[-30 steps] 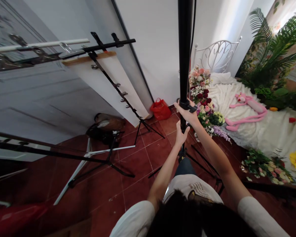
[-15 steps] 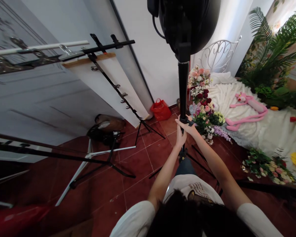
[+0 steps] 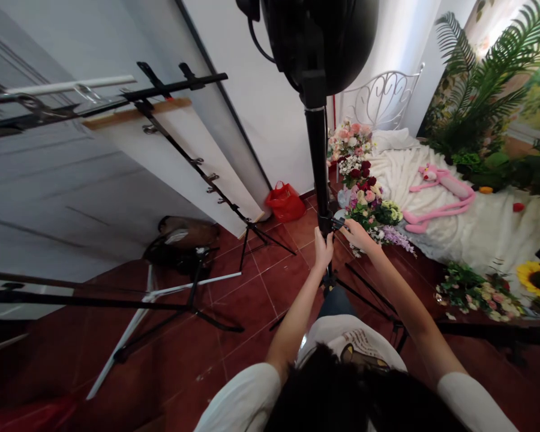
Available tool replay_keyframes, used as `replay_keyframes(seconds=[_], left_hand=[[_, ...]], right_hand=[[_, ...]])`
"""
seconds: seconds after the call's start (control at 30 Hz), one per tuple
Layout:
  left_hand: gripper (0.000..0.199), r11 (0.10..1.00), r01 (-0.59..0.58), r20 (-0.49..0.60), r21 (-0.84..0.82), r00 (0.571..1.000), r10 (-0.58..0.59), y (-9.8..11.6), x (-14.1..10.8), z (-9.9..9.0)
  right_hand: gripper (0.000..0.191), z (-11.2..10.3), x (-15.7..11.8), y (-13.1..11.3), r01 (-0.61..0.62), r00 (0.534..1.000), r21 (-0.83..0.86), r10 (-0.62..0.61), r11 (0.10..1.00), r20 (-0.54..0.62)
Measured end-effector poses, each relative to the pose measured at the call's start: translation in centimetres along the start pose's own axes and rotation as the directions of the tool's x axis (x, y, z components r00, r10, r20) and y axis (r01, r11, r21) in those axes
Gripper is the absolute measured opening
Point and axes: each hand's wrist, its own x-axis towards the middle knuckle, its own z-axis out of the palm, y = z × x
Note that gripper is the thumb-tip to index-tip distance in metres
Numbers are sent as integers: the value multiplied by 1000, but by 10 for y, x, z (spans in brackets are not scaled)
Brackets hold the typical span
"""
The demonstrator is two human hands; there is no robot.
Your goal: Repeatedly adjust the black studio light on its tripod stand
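Observation:
A black light stand rises in front of me, with a large black lamp on top at the upper edge. My left hand is wrapped round the pole just below its collar. To the right of the pole, my right hand has its fingers closed on the black clamp knob that sticks out from the collar. The stand's legs spread over the floor near my feet, partly hidden by my arms and body.
Left are a clipped backdrop roll on a stand, white and black stand legs, and a red bag. At right, flowers and a pink plush toy lie by a white-covered bed.
My right hand has moved off the pole to the clamp knob at its right, while my left hand stays on the pole. The view has shifted, and the lamp and pole appear further left and tilted.

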Motion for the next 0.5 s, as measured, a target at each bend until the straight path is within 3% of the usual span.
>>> replay_keyframes(seconds=[0.27,0.5], left_hand=[[44,1000,0,-29,25,1000,1,1,0,1],[43,1000,2,-22,15,1000,-2,-2,0,3]], right_hand=[[24,19,-1,10,35,996,170,-21,985,-83],[22,31,7,6,-24,987,229,60,973,-149]])
